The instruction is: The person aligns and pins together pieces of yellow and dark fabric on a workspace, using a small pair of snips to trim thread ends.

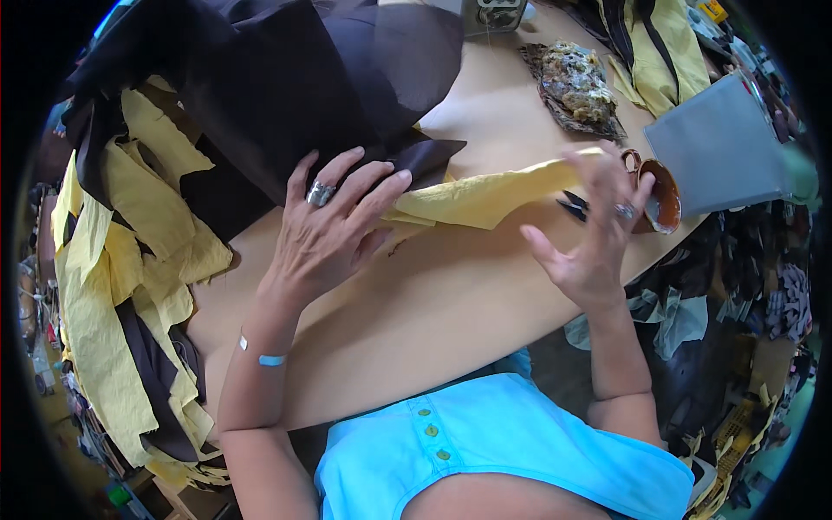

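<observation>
My left hand, a wide ring on one finger, lies with fingers spread at the near edge of a large dark cloth. Its fingertips rest on the dark cloth and beside a long yellow cloth strip. That strip runs rightward toward my right hand, which is raised with thumb and fingers apart. Some right fingers are blurred near the strip's far end; whether they touch it I cannot tell. Just behind them stands a brown cup with a pale inside. A dark pointed object lies under the strip.
Yellow and dark cloth pieces hang over the table's left edge. A lumpy brown-and-whitish object lies at the back right, near a grey bin. A clear container stands at the far edge. More cloth lies far right.
</observation>
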Demonstrator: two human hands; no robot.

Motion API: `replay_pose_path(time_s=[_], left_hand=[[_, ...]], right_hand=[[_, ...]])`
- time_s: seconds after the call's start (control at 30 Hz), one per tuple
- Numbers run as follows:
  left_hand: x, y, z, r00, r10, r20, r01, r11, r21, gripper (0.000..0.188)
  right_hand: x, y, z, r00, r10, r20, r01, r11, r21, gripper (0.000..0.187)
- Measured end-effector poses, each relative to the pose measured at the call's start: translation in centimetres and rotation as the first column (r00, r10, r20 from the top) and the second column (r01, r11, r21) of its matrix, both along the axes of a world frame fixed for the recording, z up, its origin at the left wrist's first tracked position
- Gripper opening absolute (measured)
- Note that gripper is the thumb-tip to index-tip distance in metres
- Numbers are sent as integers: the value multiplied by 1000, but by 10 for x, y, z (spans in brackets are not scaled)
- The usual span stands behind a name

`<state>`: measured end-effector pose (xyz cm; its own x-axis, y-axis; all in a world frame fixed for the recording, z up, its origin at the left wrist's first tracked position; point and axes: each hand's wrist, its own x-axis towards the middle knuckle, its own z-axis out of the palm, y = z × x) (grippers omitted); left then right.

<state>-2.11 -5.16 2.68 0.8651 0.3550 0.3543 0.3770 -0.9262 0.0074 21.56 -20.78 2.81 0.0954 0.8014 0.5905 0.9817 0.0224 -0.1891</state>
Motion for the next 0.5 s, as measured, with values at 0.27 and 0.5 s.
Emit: replay_pose_path(time_s=[0.27, 0.5], left_hand=[[-8, 1, 2, 966, -115, 233, 86, 987, 134, 43], [-37, -23, -26, 986, 146, 80, -111, 935, -338, 25]], right_hand=[[3, 52, 23, 951, 310, -5, -299, 913, -278, 70], [2, 96, 6, 881, 464, -91, -473, 861, -188, 71]])
